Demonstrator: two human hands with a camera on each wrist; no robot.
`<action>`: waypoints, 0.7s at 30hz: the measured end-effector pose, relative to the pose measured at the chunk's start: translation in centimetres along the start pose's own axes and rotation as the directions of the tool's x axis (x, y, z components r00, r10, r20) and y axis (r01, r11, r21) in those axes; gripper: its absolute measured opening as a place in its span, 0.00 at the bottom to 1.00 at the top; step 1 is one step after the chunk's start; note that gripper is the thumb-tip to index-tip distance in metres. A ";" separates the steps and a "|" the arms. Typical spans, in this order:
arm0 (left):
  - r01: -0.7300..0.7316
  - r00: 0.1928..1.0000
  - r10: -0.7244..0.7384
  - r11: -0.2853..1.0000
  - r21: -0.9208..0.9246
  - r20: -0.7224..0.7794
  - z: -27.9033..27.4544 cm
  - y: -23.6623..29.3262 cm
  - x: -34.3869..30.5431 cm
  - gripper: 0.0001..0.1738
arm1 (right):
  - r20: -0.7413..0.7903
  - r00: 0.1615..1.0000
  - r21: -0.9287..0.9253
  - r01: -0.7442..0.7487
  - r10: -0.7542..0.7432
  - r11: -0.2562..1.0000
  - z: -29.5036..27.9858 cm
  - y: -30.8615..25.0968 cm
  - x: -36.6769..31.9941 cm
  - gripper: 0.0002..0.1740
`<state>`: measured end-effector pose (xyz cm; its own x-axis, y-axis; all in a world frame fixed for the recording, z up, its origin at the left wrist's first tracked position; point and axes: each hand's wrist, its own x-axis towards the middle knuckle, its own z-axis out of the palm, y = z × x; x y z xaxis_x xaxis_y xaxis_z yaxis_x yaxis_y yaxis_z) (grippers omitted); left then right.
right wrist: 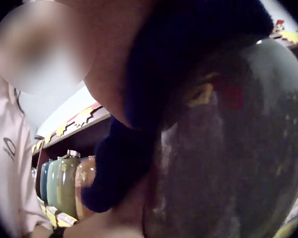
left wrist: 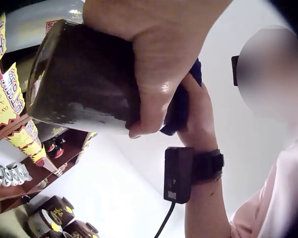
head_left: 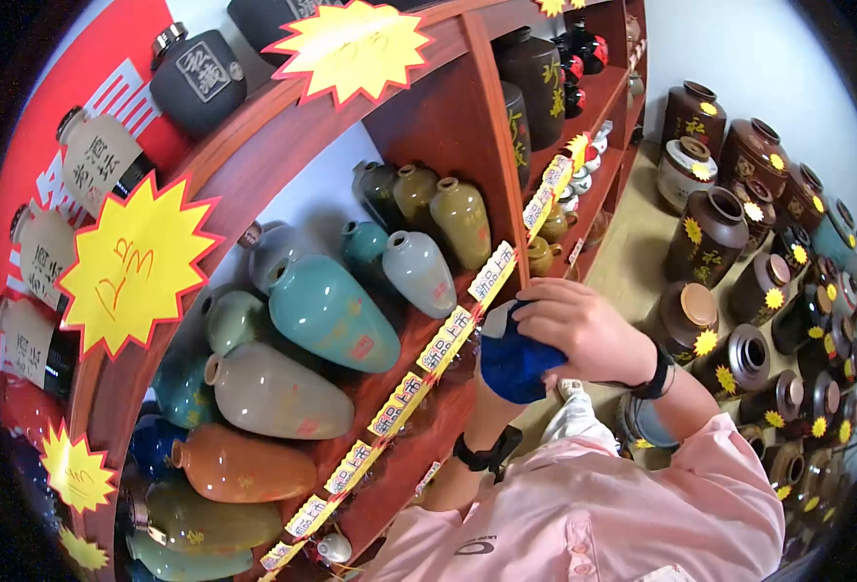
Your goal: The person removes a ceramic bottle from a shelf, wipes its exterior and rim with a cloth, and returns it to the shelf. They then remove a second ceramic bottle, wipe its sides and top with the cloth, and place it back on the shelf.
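A dark glazed jar [left wrist: 89, 74] lies tilted in the left hand [left wrist: 164, 44], whose thumb and fingers grip it around one end in the left wrist view. The right hand [head_left: 584, 325] holds a blue cloth [head_left: 521, 364], its fingers bent over it. In the right wrist view the cloth [right wrist: 154, 74] lies against the jar's rounded side [right wrist: 228, 148], with part of the right hand [right wrist: 109, 54] at the upper left. From the head view, the cloth and right hand hide most of the jar and the left hand.
Left of the hands, a red-brown wooden shelf [head_left: 428, 107] holds several glazed vases [head_left: 336, 315], with yellow price labels [head_left: 448, 339] along its edge. Large brown jars [head_left: 710, 233] stand on the floor at the right. Dark bottles [head_left: 199, 78] stand on top of the shelf.
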<state>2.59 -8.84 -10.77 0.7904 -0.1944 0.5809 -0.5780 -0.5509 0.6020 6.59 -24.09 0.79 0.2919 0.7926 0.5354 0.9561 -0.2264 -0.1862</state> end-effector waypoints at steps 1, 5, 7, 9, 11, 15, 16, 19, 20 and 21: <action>0.005 1.000 -0.006 0.997 -0.077 -0.008 -0.1 0.3 0.2 0.43 | -0.007 0.999 0.075 -0.051 0.052 0.996 0.2 0.5 -0.1 0.27; 0.136 0.974 -0.189 0.930 -0.342 -0.126 -0.2 1.2 -0.1 0.38 | -0.088 0.973 0.412 -0.159 0.213 0.897 0.5 1.7 -0.3 0.20; 0.135 0.976 -0.170 0.962 -0.236 -0.133 0.1 -0.4 -0.6 0.44 | -0.019 0.899 0.692 -0.304 0.438 0.655 1.2 2.8 -1.6 0.20; 0.197 0.958 -0.248 0.935 -0.295 -0.144 0.0 0.2 -1.5 0.46 | -0.161 0.617 0.956 -0.095 0.770 0.276 1.7 2.9 -1.6 0.14; 0.199 0.955 -0.273 0.879 -0.433 -0.116 -0.2 0.4 -1.7 0.49 | -0.166 0.483 0.985 0.113 0.859 0.127 2.3 5.6 -2.5 0.14; 0.136 0.973 -0.225 0.718 -0.683 -0.043 -0.4 0.5 -1.2 0.50 | -0.027 0.469 0.999 0.035 0.883 0.012 2.4 4.0 -2.2 0.20; 0.129 0.976 -0.215 0.697 -0.706 -0.034 -0.4 0.7 -0.8 0.50 | 0.025 0.528 0.996 0.055 0.849 -0.063 3.1 2.9 -2.1 0.23; 0.060 0.973 -0.201 0.697 -0.715 -0.113 -0.1 1.0 -0.4 0.48 | -0.003 0.706 0.997 -0.054 0.708 0.058 4.5 1.1 -2.8 0.25; 0.055 0.963 -0.226 0.697 -0.715 -0.146 -0.1 1.0 -0.4 0.47 | 0.010 0.700 0.994 -0.084 0.714 0.068 4.4 0.8 -2.8 0.25; 0.050 0.951 -0.251 0.697 -0.715 -0.178 -0.1 1.1 -0.5 0.46 | 0.054 0.710 0.988 -0.140 0.702 0.066 4.5 0.8 -3.1 0.25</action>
<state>1.58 -9.24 -10.33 0.8610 0.0978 0.4992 -0.5085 0.1871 0.8405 6.32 -24.12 -4.72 0.8770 0.4344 0.2054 -0.0035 0.4333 -0.9013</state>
